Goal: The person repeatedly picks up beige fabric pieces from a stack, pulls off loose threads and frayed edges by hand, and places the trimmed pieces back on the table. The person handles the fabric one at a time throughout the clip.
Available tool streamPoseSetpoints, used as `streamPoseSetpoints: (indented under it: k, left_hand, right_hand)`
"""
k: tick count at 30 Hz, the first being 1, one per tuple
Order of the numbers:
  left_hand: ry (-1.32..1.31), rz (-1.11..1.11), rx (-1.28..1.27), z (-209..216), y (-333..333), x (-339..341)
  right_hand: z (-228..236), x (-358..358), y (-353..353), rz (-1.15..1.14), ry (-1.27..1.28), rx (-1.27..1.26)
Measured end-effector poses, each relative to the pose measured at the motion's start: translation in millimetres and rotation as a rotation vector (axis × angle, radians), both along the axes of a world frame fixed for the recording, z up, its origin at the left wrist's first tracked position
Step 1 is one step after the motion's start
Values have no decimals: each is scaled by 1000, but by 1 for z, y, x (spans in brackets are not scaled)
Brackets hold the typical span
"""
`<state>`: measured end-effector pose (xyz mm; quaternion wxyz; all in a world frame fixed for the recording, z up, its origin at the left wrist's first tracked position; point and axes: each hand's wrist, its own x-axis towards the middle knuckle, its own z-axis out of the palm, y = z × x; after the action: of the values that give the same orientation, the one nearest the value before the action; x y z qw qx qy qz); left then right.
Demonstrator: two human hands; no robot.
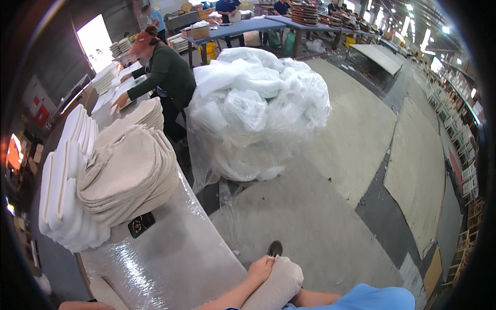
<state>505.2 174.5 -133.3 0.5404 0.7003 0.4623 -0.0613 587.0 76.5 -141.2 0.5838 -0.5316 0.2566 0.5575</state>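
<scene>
At the lower edge, my left hand (261, 269) is closed on the edge of a beige fabric-covered cushion (278, 283), fingers pinching its upper left side. My right hand reaches in from the right; its wrist (299, 296) shows, but the cushion hides its fingers. The cushion is held in front of me, beside the table (181, 253) covered in shiny clear film. On that table lie a pile of beige fabric covers (129, 175) and a stack of white padding pieces (67, 191). A black phone (141, 225) rests at the foot of the beige pile.
A large clear bag of white wadding (258, 119) stands on the floor ahead. At its left a person in a dark green top (173, 70) works at stacked white pads. A beige piece (107, 293) and part of another person's arm (85, 306) show at lower left. Blue-topped tables (243, 28) stand behind.
</scene>
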Motion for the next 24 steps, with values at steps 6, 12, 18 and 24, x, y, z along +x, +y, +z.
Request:
streamPoseSetpoints:
  k: [6,12,18,24]
  left_hand:
    - [-42,42,-31,-11,6,-4]
    - [-65,45,-74,-19,11,-6]
    - [-166,150,-8,-6,17,-12]
    - [-120,114,-37,8,41,-15]
  right_hand:
    - [-15,9,25,82,-70,-87]
    - [-25,11,35,120,-105,-108]
    - [-27,0,20,142,-156,-80]
    - [-30,-10,10,180,-194,-54]
